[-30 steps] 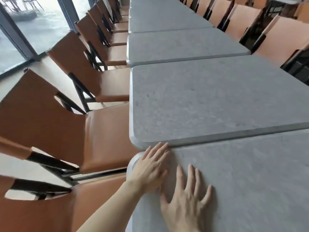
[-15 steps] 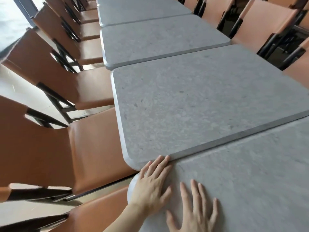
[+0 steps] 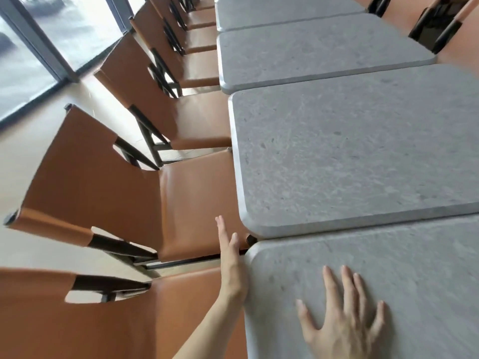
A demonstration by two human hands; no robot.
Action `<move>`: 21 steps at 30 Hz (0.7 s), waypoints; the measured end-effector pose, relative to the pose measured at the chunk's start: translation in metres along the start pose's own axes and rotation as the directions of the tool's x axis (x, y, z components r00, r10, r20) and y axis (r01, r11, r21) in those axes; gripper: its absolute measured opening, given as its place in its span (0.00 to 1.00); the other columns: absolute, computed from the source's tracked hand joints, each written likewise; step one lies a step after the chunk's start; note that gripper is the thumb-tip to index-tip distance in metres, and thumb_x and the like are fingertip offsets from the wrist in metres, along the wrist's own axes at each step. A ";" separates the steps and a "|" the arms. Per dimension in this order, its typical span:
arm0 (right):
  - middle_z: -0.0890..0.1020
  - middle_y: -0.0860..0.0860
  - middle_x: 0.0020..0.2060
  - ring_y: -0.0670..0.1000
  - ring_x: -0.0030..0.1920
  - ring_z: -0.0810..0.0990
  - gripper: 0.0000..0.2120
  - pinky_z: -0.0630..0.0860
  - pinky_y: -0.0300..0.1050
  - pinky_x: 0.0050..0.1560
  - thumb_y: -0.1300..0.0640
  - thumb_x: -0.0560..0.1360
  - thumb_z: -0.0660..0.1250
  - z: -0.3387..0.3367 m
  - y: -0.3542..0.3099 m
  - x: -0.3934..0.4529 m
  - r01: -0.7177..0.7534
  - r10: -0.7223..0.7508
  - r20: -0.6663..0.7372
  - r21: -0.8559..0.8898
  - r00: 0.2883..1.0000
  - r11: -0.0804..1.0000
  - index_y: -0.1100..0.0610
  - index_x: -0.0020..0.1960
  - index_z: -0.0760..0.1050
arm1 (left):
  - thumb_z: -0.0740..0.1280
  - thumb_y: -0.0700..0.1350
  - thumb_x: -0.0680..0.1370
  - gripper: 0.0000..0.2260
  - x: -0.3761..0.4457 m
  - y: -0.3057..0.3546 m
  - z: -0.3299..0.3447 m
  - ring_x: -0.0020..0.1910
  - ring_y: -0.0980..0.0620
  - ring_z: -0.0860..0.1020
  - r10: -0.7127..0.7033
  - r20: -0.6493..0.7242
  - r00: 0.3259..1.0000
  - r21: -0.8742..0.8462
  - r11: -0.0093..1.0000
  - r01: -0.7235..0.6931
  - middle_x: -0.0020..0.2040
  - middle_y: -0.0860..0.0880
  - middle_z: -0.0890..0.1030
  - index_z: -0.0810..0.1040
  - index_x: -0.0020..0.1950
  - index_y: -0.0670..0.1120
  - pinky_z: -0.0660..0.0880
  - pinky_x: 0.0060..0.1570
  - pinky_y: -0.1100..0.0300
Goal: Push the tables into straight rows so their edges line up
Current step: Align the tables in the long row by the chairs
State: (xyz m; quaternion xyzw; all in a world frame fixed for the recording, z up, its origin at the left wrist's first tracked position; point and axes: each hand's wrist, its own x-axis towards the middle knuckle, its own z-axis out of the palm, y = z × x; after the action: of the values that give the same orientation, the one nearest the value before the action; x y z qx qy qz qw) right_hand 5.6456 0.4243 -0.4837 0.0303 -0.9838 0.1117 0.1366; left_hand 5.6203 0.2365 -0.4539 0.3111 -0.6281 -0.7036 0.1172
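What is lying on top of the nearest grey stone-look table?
Only the right hand, spread flat on the nearest grey stone-look table. The left hand lies along its side edge, not on top. The tabletop under the palm is covered.

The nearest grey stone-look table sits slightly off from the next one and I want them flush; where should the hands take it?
On the nearest grey stone-look table, press its straight left edge from the chair side, where the left hand lies; the flat top suits the right hand.
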 end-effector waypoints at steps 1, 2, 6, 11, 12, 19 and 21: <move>0.77 0.59 0.69 0.60 0.68 0.77 0.38 0.57 0.71 0.70 0.34 0.63 0.61 0.000 0.000 0.000 -0.008 0.008 0.000 -0.001 1.000 1.000 0.55 0.66 0.80 | 0.52 0.55 0.86 0.23 -0.001 -0.002 -0.001 0.56 0.90 0.58 -0.034 0.022 0.999 -0.032 0.999 0.034 0.78 0.68 0.48 0.49 0.80 0.62 0.60 0.53 0.86; 0.77 0.60 0.68 0.60 0.67 0.77 0.38 0.57 0.71 0.70 0.34 0.63 0.61 0.000 -0.001 0.000 -0.012 0.012 0.002 0.002 1.000 1.000 0.56 0.66 0.80 | 0.50 0.57 0.85 0.23 -0.001 -0.005 -0.001 0.52 0.91 0.60 -0.051 0.058 0.997 -0.038 0.998 0.053 0.76 0.69 0.50 0.48 0.80 0.62 0.62 0.48 0.86; 0.77 0.61 0.68 0.61 0.67 0.77 0.40 0.56 0.72 0.71 0.34 0.62 0.61 0.002 -0.001 0.001 0.009 -0.009 0.014 0.021 1.000 1.000 0.56 0.66 0.80 | 0.47 0.56 0.85 0.24 -0.004 -0.007 0.003 0.49 0.88 0.67 -0.119 0.182 0.976 -0.068 0.989 0.134 0.66 0.73 0.62 0.46 0.81 0.59 0.66 0.46 0.84; 0.78 0.64 0.66 0.63 0.65 0.76 0.41 0.55 0.75 0.71 0.33 0.61 0.61 0.009 0.004 0.002 0.046 -0.047 0.029 0.031 0.998 0.998 0.59 0.63 0.82 | 0.42 0.49 0.87 0.17 -0.029 0.046 0.017 0.38 0.81 0.75 -0.118 0.209 0.971 -0.103 0.985 0.142 0.41 0.76 0.79 0.69 0.57 0.60 0.70 0.38 0.81; 0.78 0.64 0.65 0.63 0.65 0.75 0.41 0.55 0.75 0.70 0.33 0.61 0.61 0.013 0.005 0.003 0.059 -0.059 0.015 0.027 0.998 0.998 0.60 0.63 0.82 | 0.42 0.48 0.87 0.17 -0.036 0.057 0.020 0.36 0.81 0.75 -0.121 0.220 0.968 -0.129 0.980 0.152 0.34 0.76 0.78 0.69 0.53 0.60 0.70 0.36 0.81; 0.80 0.67 0.60 0.66 0.62 0.75 0.42 0.52 0.75 0.72 0.29 0.71 0.51 0.029 0.012 0.009 0.096 -0.089 -0.088 0.084 0.992 0.992 0.63 0.59 0.83 | 0.48 0.55 0.86 0.20 -0.011 0.002 0.006 0.55 0.83 0.69 -0.111 0.185 0.977 -0.005 0.993 0.114 0.73 0.68 0.65 0.56 0.79 0.60 0.69 0.53 0.79; 0.80 0.69 0.59 0.69 0.61 0.76 0.42 0.52 0.71 0.74 0.30 0.72 0.51 0.034 0.014 0.010 0.107 -0.097 -0.082 0.117 0.992 0.987 0.64 0.58 0.83 | 0.54 0.55 0.86 0.23 -0.009 -0.001 0.005 0.64 0.79 0.64 -0.150 0.131 0.980 0.083 0.987 0.140 0.76 0.66 0.61 0.55 0.81 0.58 0.62 0.65 0.73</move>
State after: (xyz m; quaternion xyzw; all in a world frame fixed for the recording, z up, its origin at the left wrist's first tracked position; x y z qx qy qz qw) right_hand 5.6260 0.4295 -0.5161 0.0846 -0.9665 0.1652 0.1771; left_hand 5.6245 0.2455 -0.4526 0.3110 -0.6359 -0.7062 0.0107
